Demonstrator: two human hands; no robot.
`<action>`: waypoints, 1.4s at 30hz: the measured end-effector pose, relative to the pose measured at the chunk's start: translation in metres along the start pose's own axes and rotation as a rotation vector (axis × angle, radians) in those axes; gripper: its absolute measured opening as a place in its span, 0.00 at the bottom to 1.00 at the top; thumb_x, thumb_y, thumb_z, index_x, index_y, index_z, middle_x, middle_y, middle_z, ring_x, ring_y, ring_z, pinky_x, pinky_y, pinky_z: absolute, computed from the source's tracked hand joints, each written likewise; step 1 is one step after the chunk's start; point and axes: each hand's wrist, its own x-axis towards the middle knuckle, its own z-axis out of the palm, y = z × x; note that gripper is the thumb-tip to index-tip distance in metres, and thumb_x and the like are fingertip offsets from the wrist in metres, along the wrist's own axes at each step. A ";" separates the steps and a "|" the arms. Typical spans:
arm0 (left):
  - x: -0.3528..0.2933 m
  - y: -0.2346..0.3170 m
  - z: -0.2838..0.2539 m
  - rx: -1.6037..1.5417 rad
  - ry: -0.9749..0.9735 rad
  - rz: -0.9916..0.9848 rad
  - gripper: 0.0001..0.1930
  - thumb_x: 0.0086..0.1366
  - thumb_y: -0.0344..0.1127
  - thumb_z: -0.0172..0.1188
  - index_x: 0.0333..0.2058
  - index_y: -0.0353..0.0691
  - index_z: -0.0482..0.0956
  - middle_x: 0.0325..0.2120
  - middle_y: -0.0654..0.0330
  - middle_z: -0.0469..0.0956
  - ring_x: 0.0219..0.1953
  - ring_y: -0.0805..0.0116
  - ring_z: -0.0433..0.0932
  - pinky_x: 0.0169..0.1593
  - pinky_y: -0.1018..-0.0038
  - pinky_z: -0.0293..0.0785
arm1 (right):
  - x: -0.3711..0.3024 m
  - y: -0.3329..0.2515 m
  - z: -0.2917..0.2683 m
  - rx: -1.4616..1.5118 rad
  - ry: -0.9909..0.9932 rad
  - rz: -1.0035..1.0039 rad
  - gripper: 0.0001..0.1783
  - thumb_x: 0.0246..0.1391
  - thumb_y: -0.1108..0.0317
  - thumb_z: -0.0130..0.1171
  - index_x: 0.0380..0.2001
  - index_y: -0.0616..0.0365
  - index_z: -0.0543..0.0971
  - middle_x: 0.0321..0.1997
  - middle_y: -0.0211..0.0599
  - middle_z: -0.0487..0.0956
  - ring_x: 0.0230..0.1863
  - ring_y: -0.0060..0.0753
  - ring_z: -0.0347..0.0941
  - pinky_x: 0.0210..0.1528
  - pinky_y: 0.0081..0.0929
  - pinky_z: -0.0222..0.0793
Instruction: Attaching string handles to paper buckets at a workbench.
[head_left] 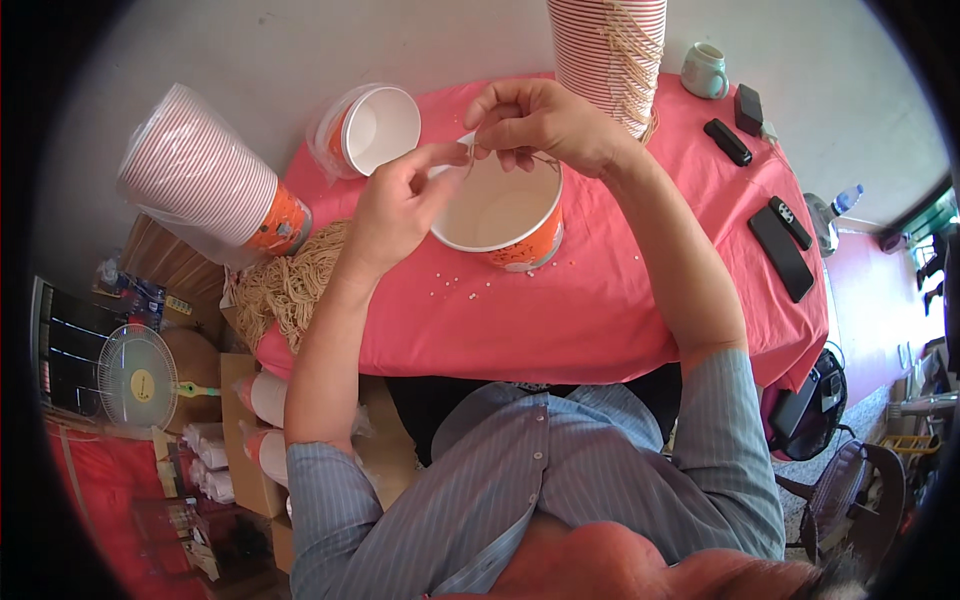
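Right hand (540,125) pinches cord (471,157) over the tub (535,246), hiding its 12 o'clock rim; left hand (398,205) alongside, grip unclear; stack (580,50) at 1 o'clock, string heap (290,285) at 8

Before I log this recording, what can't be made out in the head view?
- Left hand, head view: fingertips motion-blurred, so its exact grip is unclear.
- Cord, head view: partly hidden by the right hand; its full run can't be traced.
- Paper bucket, head view: part of its far rim covered by the hands.
- Tall stack, head view: top cut off by the upper edge.
- Pale bits, head view: too small to identify.
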 end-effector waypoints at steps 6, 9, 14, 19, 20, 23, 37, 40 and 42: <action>0.013 -0.006 0.020 -0.139 0.004 -0.006 0.12 0.78 0.34 0.66 0.51 0.30 0.89 0.34 0.60 0.90 0.36 0.80 0.82 0.43 0.75 0.79 | 0.007 0.012 -0.004 0.070 0.004 -0.009 0.08 0.66 0.76 0.68 0.48 0.60 0.84 0.35 0.33 0.88 0.30 0.19 0.82 0.30 0.18 0.74; 0.012 -0.003 0.015 0.001 0.063 -0.046 0.11 0.78 0.34 0.67 0.48 0.30 0.90 0.33 0.60 0.90 0.34 0.79 0.82 0.43 0.75 0.79 | 0.007 0.014 -0.010 0.061 0.000 -0.011 0.08 0.65 0.77 0.67 0.47 0.60 0.84 0.34 0.32 0.87 0.29 0.19 0.81 0.29 0.19 0.74; 0.004 -0.008 0.005 0.210 0.171 -0.024 0.11 0.78 0.33 0.66 0.47 0.30 0.90 0.32 0.60 0.90 0.33 0.77 0.83 0.42 0.75 0.79 | 0.007 0.011 -0.024 0.012 0.009 -0.015 0.08 0.64 0.77 0.66 0.46 0.59 0.84 0.34 0.32 0.87 0.28 0.19 0.81 0.28 0.19 0.73; 0.003 -0.021 0.008 -0.068 0.090 -0.064 0.11 0.80 0.32 0.63 0.52 0.30 0.87 0.35 0.62 0.89 0.33 0.79 0.80 0.39 0.77 0.78 | 0.003 0.001 -0.014 -0.104 0.035 0.090 0.10 0.65 0.75 0.65 0.49 0.58 0.84 0.37 0.32 0.89 0.29 0.18 0.81 0.29 0.19 0.73; 0.003 -0.014 0.006 -0.068 0.095 -0.066 0.11 0.80 0.32 0.63 0.52 0.30 0.87 0.35 0.62 0.89 0.33 0.79 0.80 0.39 0.77 0.78 | 0.000 -0.004 -0.010 -0.105 0.030 0.091 0.10 0.65 0.75 0.65 0.49 0.58 0.84 0.37 0.32 0.89 0.29 0.18 0.81 0.29 0.19 0.73; 0.006 0.001 0.002 -0.211 0.071 -0.139 0.11 0.80 0.32 0.63 0.52 0.31 0.87 0.34 0.64 0.88 0.32 0.82 0.78 0.39 0.79 0.75 | -0.004 -0.009 -0.005 -0.097 -0.044 0.096 0.11 0.66 0.74 0.65 0.50 0.58 0.84 0.37 0.32 0.89 0.30 0.18 0.80 0.29 0.19 0.71; 0.009 0.023 0.009 0.120 0.142 0.128 0.06 0.77 0.30 0.67 0.45 0.33 0.88 0.31 0.70 0.84 0.29 0.85 0.73 0.33 0.81 0.70 | 0.001 0.002 -0.001 -0.034 0.014 -0.102 0.10 0.67 0.78 0.63 0.50 0.60 0.82 0.34 0.30 0.85 0.31 0.18 0.78 0.33 0.21 0.74; 0.003 0.016 0.007 0.123 0.162 0.099 0.07 0.77 0.30 0.66 0.45 0.33 0.89 0.31 0.69 0.85 0.28 0.85 0.74 0.33 0.81 0.70 | 0.001 0.001 -0.004 -0.042 0.033 -0.133 0.11 0.66 0.79 0.62 0.50 0.60 0.82 0.34 0.31 0.84 0.31 0.18 0.78 0.34 0.21 0.74; -0.001 -0.001 0.003 0.023 0.189 0.061 0.07 0.75 0.30 0.67 0.44 0.33 0.89 0.30 0.69 0.85 0.27 0.85 0.73 0.32 0.80 0.70 | 0.000 0.000 -0.008 -0.021 0.090 -0.135 0.10 0.66 0.79 0.61 0.49 0.59 0.82 0.34 0.32 0.84 0.31 0.19 0.78 0.34 0.21 0.75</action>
